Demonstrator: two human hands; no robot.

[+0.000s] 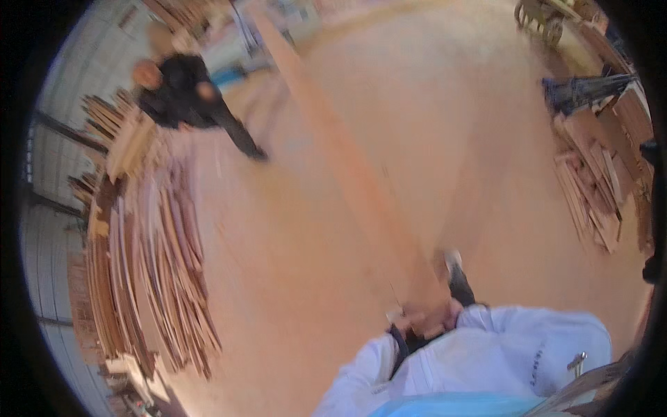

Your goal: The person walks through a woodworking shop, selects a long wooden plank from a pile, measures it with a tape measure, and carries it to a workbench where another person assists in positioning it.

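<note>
A long wooden board [356,177] runs from close to my body up toward the far left, narrowing with distance. My left hand [404,321] is closed on the left edge of its near end. On the right edge, my right hand [453,313] also grips the board, its fingers partly hidden and blurred. The board's far end reaches up beside a pale machine or bench [236,42], and I cannot tell whether it rests there. Pale sleeves cover both my arms.
A person in dark clothes [184,90] stands at the far left. Long wooden strips [156,257] lie piled along the left wall. More short boards [590,181] are stacked at the right, near a dark blue object [580,92]. A wheeled cart [540,24] is at the far right.
</note>
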